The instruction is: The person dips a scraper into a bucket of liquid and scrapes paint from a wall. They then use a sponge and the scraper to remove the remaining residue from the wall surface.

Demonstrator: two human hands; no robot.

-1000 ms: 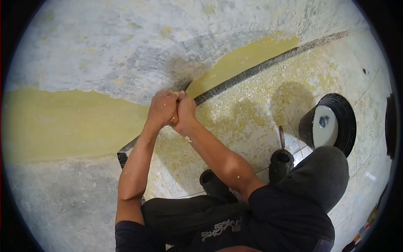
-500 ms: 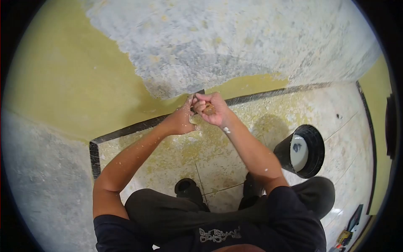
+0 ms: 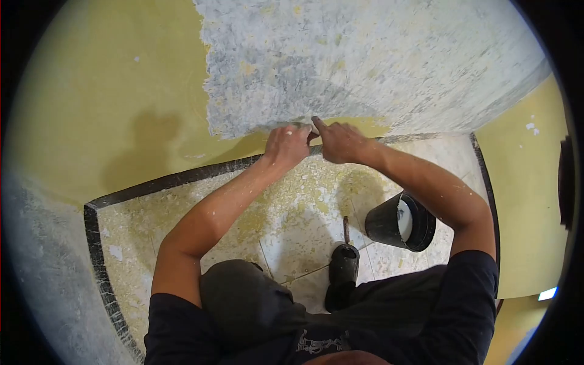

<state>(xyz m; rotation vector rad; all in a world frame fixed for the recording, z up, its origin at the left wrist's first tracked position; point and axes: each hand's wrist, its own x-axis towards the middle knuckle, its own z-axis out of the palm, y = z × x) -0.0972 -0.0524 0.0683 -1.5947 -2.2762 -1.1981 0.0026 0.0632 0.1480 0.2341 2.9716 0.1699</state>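
Note:
My left hand and my right hand meet low on the wall, at the lower edge of the scraped grey-white patch. The fingers of my left hand are bent round a small dark and pale thing that I cannot make out. My right hand is curled at the same spot, with one finger stretched along the wall; its grip is partly hidden. Around the patch the wall has yellow paint. A black skirting band runs just below my hands.
A black bucket with whitish liquid stands on the floor at the right. Paint flakes cover the floor tiles. A thin brown object lies near my dark shoe. A yellow side wall rises at the far right.
My hands have moved from above the floor up to the wall surface, and my right elbow has swung outward. The wooden handle seen in my right hand no longer shows there. The view has shifted.

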